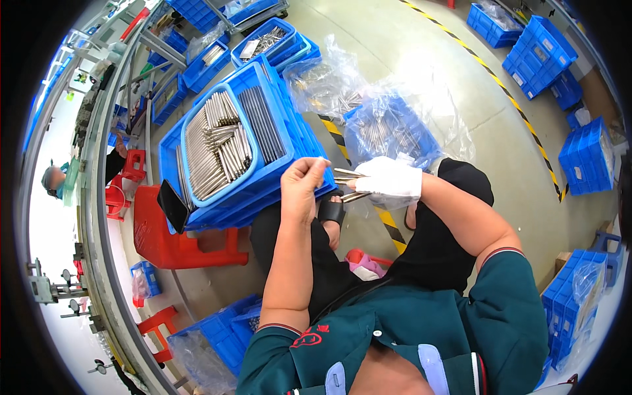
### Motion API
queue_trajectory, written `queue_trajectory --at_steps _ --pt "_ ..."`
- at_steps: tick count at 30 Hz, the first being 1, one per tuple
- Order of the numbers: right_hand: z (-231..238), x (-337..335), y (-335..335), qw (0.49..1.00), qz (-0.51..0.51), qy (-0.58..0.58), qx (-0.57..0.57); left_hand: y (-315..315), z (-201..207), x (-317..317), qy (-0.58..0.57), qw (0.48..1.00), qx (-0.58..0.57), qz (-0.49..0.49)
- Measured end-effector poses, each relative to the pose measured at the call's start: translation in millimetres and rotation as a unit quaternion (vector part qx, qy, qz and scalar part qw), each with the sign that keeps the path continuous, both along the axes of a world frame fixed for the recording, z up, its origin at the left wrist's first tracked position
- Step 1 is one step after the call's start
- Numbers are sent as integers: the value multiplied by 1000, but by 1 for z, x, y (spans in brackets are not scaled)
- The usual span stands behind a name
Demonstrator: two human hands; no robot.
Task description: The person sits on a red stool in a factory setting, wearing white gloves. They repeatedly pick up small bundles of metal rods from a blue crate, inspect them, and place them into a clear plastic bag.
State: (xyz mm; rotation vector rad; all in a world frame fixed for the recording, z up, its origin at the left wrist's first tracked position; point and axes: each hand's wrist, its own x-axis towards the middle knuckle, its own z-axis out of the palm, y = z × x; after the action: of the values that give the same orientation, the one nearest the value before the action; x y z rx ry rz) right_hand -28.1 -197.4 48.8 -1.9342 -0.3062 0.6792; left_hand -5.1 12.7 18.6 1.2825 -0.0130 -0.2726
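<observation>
My right hand (390, 184), in a white glove, is closed around several slim silver metal rods (345, 174) whose ends stick out toward the left. My bare left hand (301, 191) is raised beside those ends, thumb and fingertips pinched together. Whatever the pinch holds, if anything, is too small to make out. Left of it, a light-blue tray (255, 164) full of stacked silver rods (209, 155) rests on top of a blue crate (220, 214). Dark rods (261, 125) lie in a row along the tray's right side. Beyond my right hand stands a blue bin (421, 128) lined with clear plastic, with loose rods inside.
A red stool (155, 230) stands beside the crate stack. More blue crates (540, 56) line the right side, and light-blue tubs (288, 46) of metal parts stand at the back. Black-and-yellow tape (503, 82) marks the floor. Another person (58, 179) is at the far left.
</observation>
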Motion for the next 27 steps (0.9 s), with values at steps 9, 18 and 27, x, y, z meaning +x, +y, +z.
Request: queue_trajectory --at_steps 9,18,27 --pt "-20 -11 23 925 -5 297 237 -16 -1 0 17 977 -159 -140" --pt "-34 -6 33 817 -14 386 428 -27 -5 1 123 963 -221 -93" --pt "-7 11 63 852 -279 -38 442 -64 -16 -2 269 824 -498 8"
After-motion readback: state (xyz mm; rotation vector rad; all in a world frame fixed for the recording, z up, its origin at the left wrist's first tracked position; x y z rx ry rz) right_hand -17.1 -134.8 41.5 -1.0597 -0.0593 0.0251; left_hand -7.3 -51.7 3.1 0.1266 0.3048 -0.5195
